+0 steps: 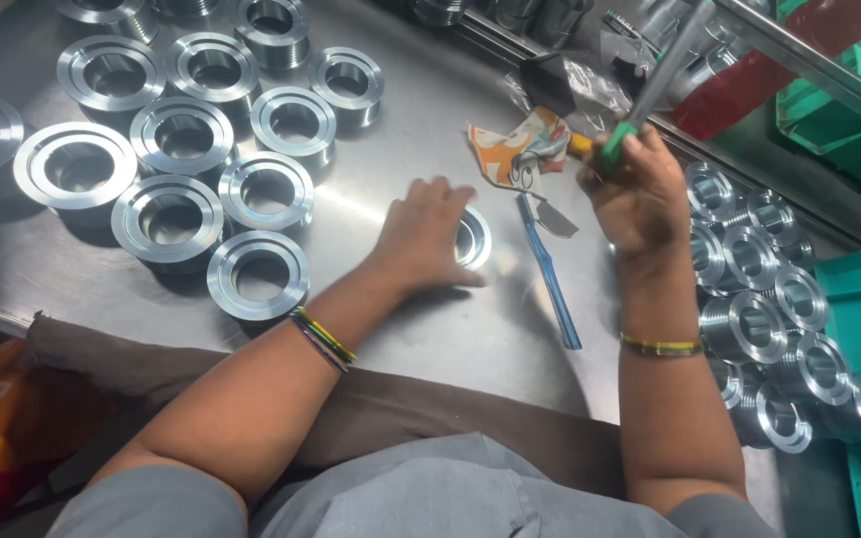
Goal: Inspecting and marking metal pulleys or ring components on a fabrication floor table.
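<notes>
Head view: one ring [472, 237] is pinned flat on the table [421, 130] under the left hand [421, 237]. A green-handled tool [640, 105] is gripped in the closed right hand [640, 199]. Rings stand grouped at left [181, 139] and piled at right [779, 309]; which group is finished cannot be told.

Both bare forearms reach up from the lower edge of the frame. The left hand [423, 237] lies palm down at mid-frame, fingers spread and curled over, its wrist ringed with thin coloured bangles. The right hand [638, 194] is lifted at right of centre, back toward us, fingers closed in a fist, a bangle on its forearm.
</notes>
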